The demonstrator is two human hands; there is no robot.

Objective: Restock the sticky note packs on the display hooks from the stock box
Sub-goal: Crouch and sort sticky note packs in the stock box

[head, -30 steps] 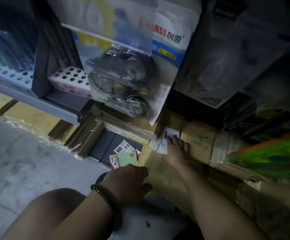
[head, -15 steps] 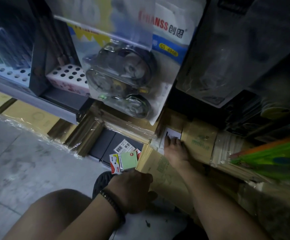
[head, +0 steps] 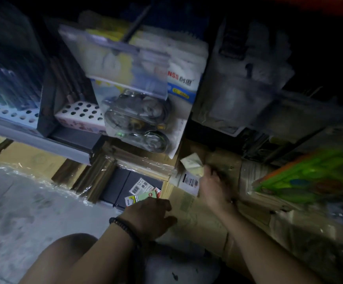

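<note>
- My left hand (head: 148,218) is low in the middle of the head view, its back toward the camera. The fingers are curled round a small fan of sticky note packs (head: 144,196). A green pack and a white-and-yellow one stick out above the knuckles.
- A dark beaded bracelet (head: 123,226) sits on that wrist.
- My right hand (head: 213,187) reaches forward, to the right of the left one, at the upper edge of the cardboard stock box (head: 195,220).
- The right hand is smeared by motion, so I cannot tell whether its fingers are closed on anything.
- A pale yellow packet (head: 191,162) is tilted up just beside the right fingertips. Under it, a white card with dark print (head: 189,181) meets the hand's left edge.
- Beyond the held packs lies a dark case with a barcode label (head: 142,186).
- Overhead hangs a clear blister pack of round tape dispensers (head: 137,124), in front of a white perforated tray (head: 80,111).
- A bright green package (head: 309,177) fills the right side.
- The grey floor (head: 23,201) is on the left, with my bare knee (head: 64,259) at the bottom.
</note>
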